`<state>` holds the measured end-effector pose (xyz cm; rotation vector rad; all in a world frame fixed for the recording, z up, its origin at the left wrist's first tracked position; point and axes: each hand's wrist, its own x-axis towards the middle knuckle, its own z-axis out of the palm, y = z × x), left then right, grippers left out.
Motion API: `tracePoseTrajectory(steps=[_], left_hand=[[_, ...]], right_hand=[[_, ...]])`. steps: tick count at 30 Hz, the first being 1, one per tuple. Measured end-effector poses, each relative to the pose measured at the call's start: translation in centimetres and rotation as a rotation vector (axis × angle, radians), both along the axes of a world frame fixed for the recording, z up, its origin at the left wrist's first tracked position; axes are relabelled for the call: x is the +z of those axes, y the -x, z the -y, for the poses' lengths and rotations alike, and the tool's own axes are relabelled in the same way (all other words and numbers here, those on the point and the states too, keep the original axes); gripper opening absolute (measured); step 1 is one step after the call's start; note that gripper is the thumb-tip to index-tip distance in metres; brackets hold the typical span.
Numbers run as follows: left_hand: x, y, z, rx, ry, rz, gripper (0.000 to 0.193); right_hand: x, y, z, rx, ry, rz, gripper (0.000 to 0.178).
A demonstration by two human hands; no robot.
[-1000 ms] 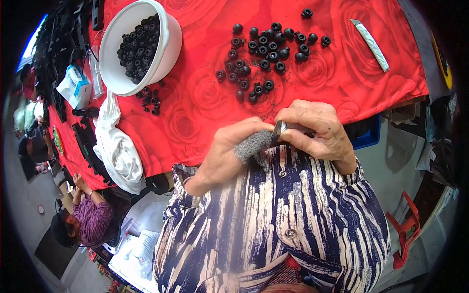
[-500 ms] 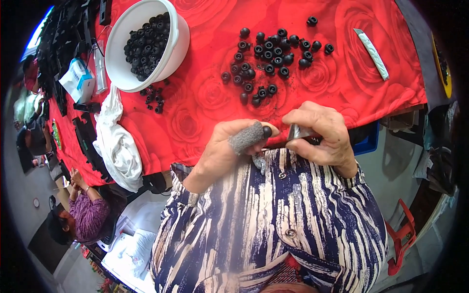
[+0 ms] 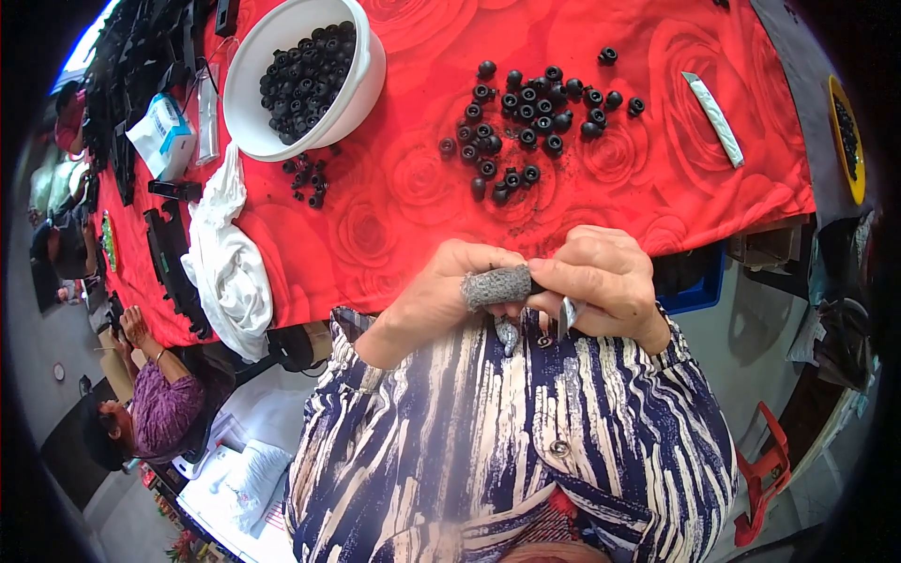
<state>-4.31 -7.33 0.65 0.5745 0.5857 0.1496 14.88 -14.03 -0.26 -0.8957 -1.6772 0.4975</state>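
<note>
In front of my chest, at the table's near edge, my two hands meet. My left hand [image 3: 427, 296] is closed around a small black round part [image 3: 537, 285], mostly covered by the fingers. A grey knitted sleeve [image 3: 497, 288] wraps its thumb. My right hand [image 3: 601, 281] pinches a flat metal blade [image 3: 567, 316] and presses its thumb and fingers against the black part. Farther up the red cloth lies a loose cluster of black round parts [image 3: 544, 123] with hollow ends. To the left, a white bowl [image 3: 372, 86] holds many more of them.
Small black bits [image 3: 306, 178] lie below the bowl, near a bunched white cloth [image 3: 228, 281]. A white-wrapped strip with a slanted tip [image 3: 713, 120] rests at the right. Long black parts [image 3: 169, 272] line the left edge, where another person [image 3: 167, 403] works. A red chair [image 3: 765, 474] stands lower right.
My right hand has moved left against my left hand, bringing the blade to the black part. The left thumb now lies more level over it. The view has shifted slightly.
</note>
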Motion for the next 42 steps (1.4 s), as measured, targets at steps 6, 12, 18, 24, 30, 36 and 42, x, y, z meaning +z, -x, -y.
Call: tracePoseTrajectory(steps=[6,12,18,24,30,36,42], left_hand=[[0.1,0.0,0.5,-0.026,0.051,0.031,0.022],[0.1,0.0,1.4,0.017,-0.023,0.020,0.024],[0.4,-0.1,1.7,0.050,-0.071,-0.023,0.026],[0.7,-0.2,1.9,0.141,-0.095,0.061,0.026],[0.8,-0.3,1.7,0.138,-0.091,0.065,0.025],[1.1,-0.9,2.1,0.222,-0.647,-0.161,0.032],[0.6,-1.5,1.7,0.228,-1.327,-0.160,0.033]], right_hand=[[0.4,0.2,0.8,-0.045,-0.033,0.036,0.033],[0.7,0.6,1.4,-0.116,-0.016,0.037,0.033],[0.5,0.2,1.8,-0.124,-0.021,0.090,0.030],[1.0,-0.6,3.1,-0.116,0.298,-0.088,0.025],[1.2,-0.4,2.4,-0.140,0.257,-0.066,0.033],[1.2,-0.3,2.4,-0.093,0.483,-0.151,0.023],[2.0,-0.1,1.8,-0.064,0.642,-0.187,0.024]])
